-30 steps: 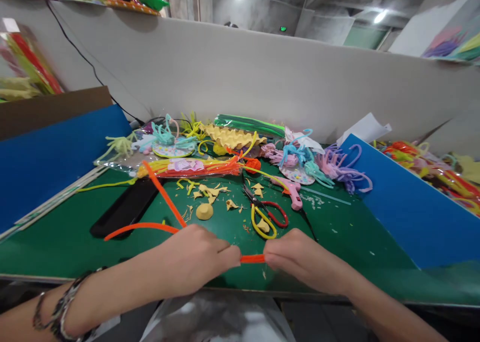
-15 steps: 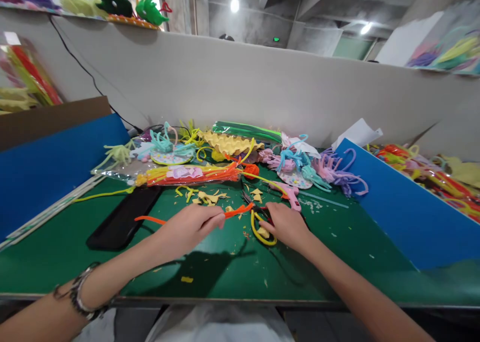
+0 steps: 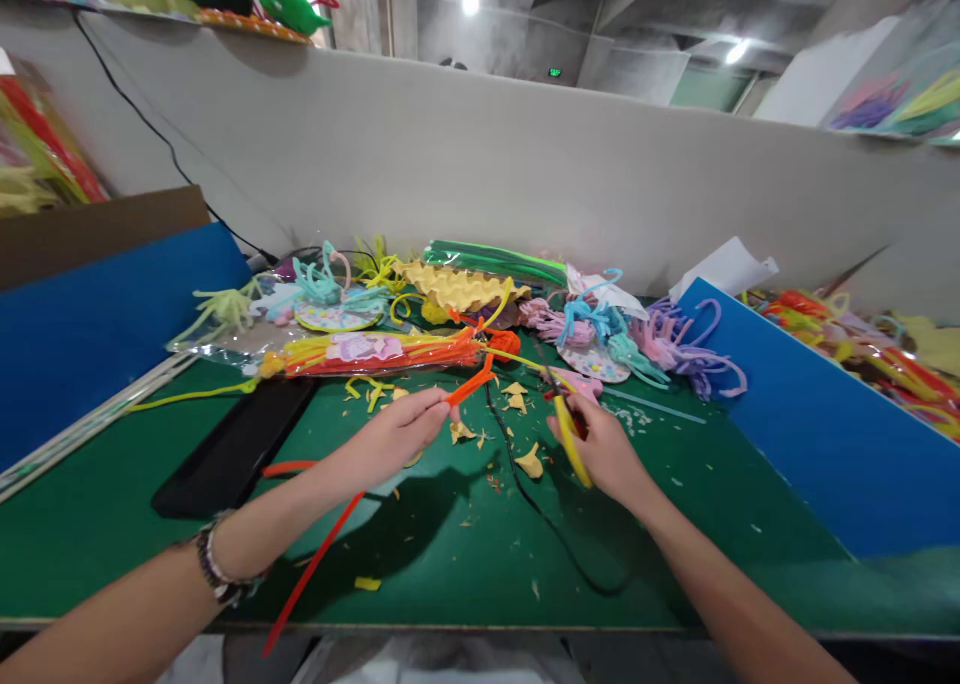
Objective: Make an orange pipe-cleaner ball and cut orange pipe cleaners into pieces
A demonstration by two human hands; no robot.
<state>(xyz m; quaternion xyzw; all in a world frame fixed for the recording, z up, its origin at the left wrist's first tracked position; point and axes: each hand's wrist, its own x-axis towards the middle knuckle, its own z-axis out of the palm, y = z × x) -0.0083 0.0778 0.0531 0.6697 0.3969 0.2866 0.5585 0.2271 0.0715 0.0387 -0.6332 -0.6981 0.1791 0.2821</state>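
Observation:
Orange pipe cleaners (image 3: 471, 388) are pinched in my left hand (image 3: 409, 432); their forked tips point up and right, and long tails trail out below my wrist. My right hand (image 3: 604, 449) is closed around scissors (image 3: 571, 440) with yellow handles, the blades pointing up toward the back. A gap of bare table lies between the scissors and the pipe cleaners. Behind the scissors lies a pink glue gun (image 3: 577, 384), partly hidden. A clear bag of orange and yellow pipe cleaners (image 3: 382, 352) rests just beyond my left hand.
Yellow scraps (image 3: 530, 461) and a black cord (image 3: 517, 464) lie on the green table (image 3: 450, 564). A black tray-like object (image 3: 232, 449) sits left. Blue panels (image 3: 795, 414) flank both sides. Fuzzy pastel crafts (image 3: 600, 329) and a yellow wavy piece (image 3: 457, 289) line the back.
My right hand has drawn the scissors away to the right from the orange pipe cleaners. My left hand has raised the pipe cleaners' tips slightly, and a long tail now hangs toward the front edge.

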